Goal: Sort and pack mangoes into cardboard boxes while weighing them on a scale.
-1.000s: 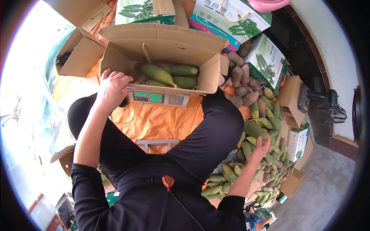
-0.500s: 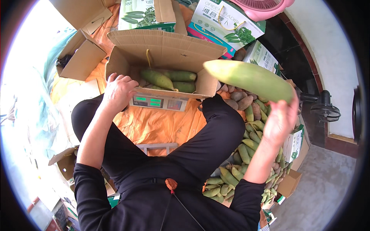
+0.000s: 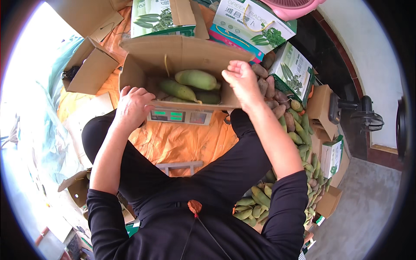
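Nearest, the person's black-clad legs frame an orange cloth (image 3: 173,141). On it stands a scale (image 3: 180,116) with green lit digits, carrying an open cardboard box (image 3: 186,54).

The left hand (image 3: 134,106) curls closed over the box's near front edge, beside the display. The right hand (image 3: 242,80) hovers over the box's right end, fingers loosely bent and holding nothing that shows.

Inside lie 3 long green fruits; the topmost green fruit (image 3: 197,79) sits just left of the right hand, long axis running left to right, tip toward that hand. So the right hand is nearer.

To the right, a pile of green and brown fruits (image 3: 299,134) trails along the floor. Beyond stand printed green cartons (image 3: 162,17).
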Motion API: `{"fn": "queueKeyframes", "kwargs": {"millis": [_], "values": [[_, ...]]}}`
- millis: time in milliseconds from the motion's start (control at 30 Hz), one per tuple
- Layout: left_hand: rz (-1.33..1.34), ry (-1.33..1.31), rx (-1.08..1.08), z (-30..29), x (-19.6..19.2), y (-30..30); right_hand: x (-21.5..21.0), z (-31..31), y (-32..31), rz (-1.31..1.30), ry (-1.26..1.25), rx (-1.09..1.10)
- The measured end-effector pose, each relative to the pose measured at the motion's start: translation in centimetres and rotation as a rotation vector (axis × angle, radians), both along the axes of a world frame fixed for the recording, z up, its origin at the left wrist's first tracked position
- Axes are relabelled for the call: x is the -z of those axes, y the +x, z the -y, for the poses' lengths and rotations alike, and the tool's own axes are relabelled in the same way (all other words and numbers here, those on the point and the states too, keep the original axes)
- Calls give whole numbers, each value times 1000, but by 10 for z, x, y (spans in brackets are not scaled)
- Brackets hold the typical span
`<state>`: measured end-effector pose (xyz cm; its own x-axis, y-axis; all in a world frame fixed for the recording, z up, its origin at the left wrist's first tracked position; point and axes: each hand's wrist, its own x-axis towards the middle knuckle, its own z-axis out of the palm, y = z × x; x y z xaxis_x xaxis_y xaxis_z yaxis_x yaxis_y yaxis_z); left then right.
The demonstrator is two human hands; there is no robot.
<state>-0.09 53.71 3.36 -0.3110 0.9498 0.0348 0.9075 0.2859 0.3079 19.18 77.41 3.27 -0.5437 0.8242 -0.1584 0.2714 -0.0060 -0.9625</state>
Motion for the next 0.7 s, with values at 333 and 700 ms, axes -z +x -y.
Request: {"fn": "queueKeyframes", "kwargs": {"millis": [333,700], "values": [[-21,59,-2,-1,-4,-3,-17,-32,151,-41,-51,179],[363,427,178,45,-111,90,209,110,383,746,-30,154]]}}
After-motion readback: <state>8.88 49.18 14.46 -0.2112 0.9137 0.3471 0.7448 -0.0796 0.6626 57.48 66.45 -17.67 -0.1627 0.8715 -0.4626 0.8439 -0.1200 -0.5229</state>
